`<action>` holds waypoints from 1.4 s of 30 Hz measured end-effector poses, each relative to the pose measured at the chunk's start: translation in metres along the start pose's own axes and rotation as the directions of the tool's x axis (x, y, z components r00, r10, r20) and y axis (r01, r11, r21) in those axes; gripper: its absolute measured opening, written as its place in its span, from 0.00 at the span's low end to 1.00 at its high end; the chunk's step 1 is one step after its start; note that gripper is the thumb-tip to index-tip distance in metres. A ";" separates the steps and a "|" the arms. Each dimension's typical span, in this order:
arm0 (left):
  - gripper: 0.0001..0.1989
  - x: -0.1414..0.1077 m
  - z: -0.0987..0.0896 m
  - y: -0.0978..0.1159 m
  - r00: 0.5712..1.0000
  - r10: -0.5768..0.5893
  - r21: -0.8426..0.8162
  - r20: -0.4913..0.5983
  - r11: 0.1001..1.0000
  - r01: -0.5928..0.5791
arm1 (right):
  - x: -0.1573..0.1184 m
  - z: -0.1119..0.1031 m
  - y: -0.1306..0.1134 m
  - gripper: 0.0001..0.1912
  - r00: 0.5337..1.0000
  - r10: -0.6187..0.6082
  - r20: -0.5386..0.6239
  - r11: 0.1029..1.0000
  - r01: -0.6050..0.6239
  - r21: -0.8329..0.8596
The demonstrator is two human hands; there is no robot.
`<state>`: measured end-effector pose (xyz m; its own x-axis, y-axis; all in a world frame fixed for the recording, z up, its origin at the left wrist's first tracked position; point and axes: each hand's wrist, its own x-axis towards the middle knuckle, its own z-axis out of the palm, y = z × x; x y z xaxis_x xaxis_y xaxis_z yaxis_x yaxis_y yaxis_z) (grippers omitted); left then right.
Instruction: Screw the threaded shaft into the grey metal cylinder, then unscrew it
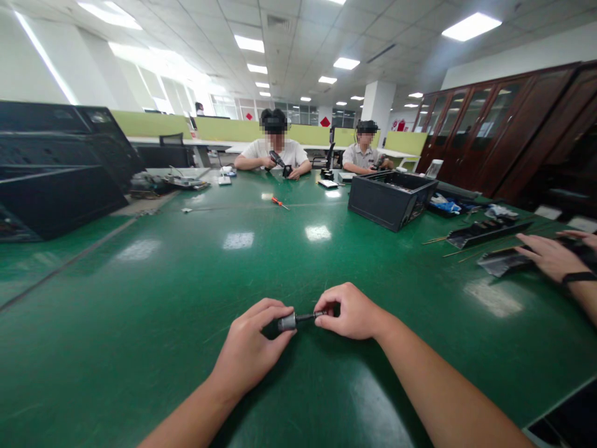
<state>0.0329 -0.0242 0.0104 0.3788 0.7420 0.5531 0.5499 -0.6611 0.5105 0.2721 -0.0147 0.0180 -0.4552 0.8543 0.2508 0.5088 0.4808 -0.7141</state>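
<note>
Gripping one cylindrical piece (288,321): left fingers (278,310), right fingers (328,322).

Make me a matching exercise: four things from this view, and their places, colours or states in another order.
Things
1. Screwdriver
2. Left hand
3. Cabinet
4. Right hand

Places, colours or states
A. Holds the grey cylinder
B. Dark brown, with glass in its doors
C. Fingers at the far end of the thin rod
D. Lies on the green table

Pairs: 1-D, 2-A, 3-B, 4-C
</note>
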 end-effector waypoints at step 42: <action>0.09 0.002 -0.002 -0.002 1.000 -0.021 -0.012 0.010 1.000 0.021 | -0.001 -0.008 0.006 0.04 0.999 0.000 -0.046 1.000 0.000 -0.014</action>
<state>0.0308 -0.0223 0.0120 0.3748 0.7569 0.5353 0.5486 -0.6465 0.5302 0.2817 -0.0113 0.0184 -0.4213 0.8624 0.2807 0.5195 0.4832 -0.7047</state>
